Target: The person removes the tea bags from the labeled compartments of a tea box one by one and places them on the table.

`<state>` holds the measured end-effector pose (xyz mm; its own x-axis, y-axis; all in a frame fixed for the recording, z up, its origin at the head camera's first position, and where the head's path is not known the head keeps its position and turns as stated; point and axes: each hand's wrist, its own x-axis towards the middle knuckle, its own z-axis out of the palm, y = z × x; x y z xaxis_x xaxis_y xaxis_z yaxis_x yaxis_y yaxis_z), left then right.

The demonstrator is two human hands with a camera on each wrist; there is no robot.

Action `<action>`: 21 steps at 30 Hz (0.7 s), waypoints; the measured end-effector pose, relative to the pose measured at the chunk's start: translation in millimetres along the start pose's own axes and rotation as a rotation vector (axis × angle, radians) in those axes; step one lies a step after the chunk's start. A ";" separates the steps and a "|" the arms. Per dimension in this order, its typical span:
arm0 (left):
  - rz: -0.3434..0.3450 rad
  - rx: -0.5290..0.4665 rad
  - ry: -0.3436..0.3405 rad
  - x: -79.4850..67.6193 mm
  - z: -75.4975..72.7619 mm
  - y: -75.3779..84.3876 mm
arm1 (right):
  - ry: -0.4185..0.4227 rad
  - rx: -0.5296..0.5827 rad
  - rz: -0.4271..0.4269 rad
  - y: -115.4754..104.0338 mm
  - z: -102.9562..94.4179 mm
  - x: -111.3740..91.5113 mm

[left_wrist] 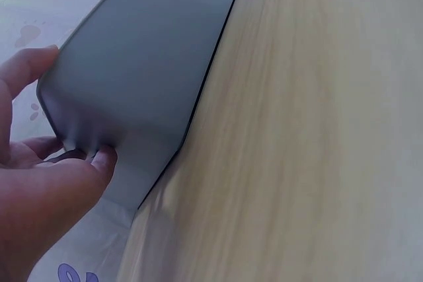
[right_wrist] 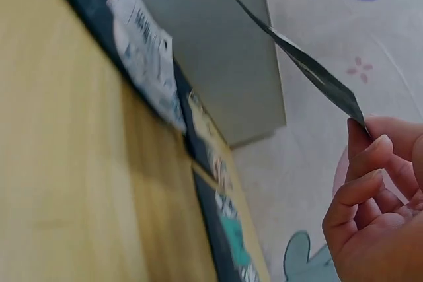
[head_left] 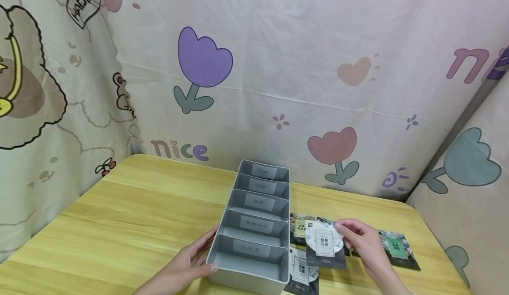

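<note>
A long grey storage box (head_left: 246, 281) with several compartments, each with a label on its divider, stands on the table. My left hand (head_left: 184, 263) holds its near left corner, thumb at the front and fingers along the side; the left wrist view shows fingertips on the grey wall (left_wrist: 145, 57). Between thumb and fingertips, my right hand (head_left: 367, 245) pinches the edge of a tea sachet (head_left: 325, 245) with a white label and dark bottom. This sachet is raised beside the box's right side, above other sachets. Edge-on in the right wrist view, the held sachet (right_wrist: 320, 80) looks thin.
Right of the box lie a white-label sachet (head_left: 301, 272), a yellow-label sachet (head_left: 297, 229) and a green-label sachet (head_left: 399, 250). Another is mostly hidden behind the held one. A printed cloth (head_left: 258, 74) hangs behind the wooden table (head_left: 119, 224).
</note>
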<state>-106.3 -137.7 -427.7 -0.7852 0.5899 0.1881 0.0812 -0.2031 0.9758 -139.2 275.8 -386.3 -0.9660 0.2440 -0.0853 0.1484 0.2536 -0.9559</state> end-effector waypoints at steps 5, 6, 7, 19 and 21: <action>0.059 -0.003 -0.019 0.5 0.2 -0.7 | 0.008 -0.023 0.045 11.5 -11.5 -3.0; 0.068 -0.001 -0.024 0.8 0.1 -0.7 | 0.007 -0.035 0.048 14.0 -13.5 -3.8; 0.068 0.002 -0.024 0.8 0.1 -0.4 | 0.004 -0.054 0.057 16.5 -15.2 -4.6; -0.051 0.037 0.012 0.0 0.3 6.4 | -0.147 -0.215 0.072 34.1 -37.2 -12.3; -0.021 0.038 0.009 -0.4 1.1 5.2 | -0.194 -0.220 0.058 35.4 -41.1 -11.3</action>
<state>-104.9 -138.1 -422.6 -0.7926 0.5865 0.1669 0.0880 -0.1609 0.9830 -114.3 320.5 -407.7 -0.9738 0.0864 -0.2105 0.2267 0.4462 -0.8657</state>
